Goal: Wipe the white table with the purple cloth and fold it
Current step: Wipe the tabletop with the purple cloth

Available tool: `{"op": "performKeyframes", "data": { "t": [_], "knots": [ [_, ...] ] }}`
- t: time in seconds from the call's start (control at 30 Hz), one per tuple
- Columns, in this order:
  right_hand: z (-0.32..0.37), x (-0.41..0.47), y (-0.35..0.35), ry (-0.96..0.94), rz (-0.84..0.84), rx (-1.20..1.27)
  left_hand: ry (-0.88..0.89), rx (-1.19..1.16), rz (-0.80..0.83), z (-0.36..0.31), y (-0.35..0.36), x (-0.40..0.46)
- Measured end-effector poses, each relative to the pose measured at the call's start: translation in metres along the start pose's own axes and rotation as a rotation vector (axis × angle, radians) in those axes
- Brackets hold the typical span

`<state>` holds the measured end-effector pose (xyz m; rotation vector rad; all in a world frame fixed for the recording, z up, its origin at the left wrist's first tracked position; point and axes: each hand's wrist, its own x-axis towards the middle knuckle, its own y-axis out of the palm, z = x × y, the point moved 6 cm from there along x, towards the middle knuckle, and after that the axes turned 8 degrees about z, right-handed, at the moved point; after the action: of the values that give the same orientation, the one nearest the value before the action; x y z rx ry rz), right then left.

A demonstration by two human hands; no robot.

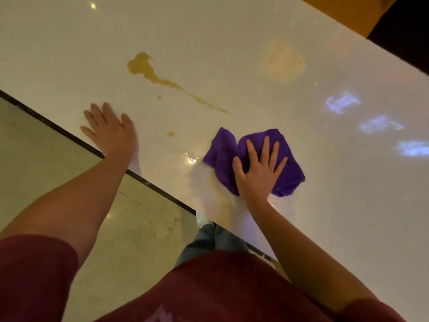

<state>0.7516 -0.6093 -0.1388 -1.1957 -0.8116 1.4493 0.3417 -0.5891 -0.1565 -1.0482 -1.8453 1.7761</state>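
Head view: right hand spread flat on crumpled purple microfibre cloth, left hand open, bracing glossy white tabletop; best pushed firmly through brown liquid spill (droplets too).

The scene is dimly, warmly lit — bluish and orange light patches are mirrored in the glossy worktop. Glare is seen near its edge; straight lines are bent by wide-angle distortion.

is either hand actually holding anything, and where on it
Nothing is gripped. The right hand presses flat on the middle of the purple cloth; the left hand rests flat on the white table.
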Motion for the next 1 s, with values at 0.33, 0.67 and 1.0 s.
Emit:
{"op": "performKeyframes", "data": {
  "t": [0.33, 0.67, 1.0],
  "knots": [
    [0.154, 0.130, 0.022, -0.223, -0.044, -0.150, -0.018, -0.019, -0.087, -0.001, -0.002, 0.006],
    [0.287, 0.224, 0.044, -0.316, 0.044, -0.231, -0.009, -0.034, -0.082, 0.002, 0.000, 0.009],
    [0.285, 0.200, 0.027, -0.264, 0.094, -0.114, 0.032, -0.445, -0.058, 0.016, -0.034, 0.017]
  ]
}}
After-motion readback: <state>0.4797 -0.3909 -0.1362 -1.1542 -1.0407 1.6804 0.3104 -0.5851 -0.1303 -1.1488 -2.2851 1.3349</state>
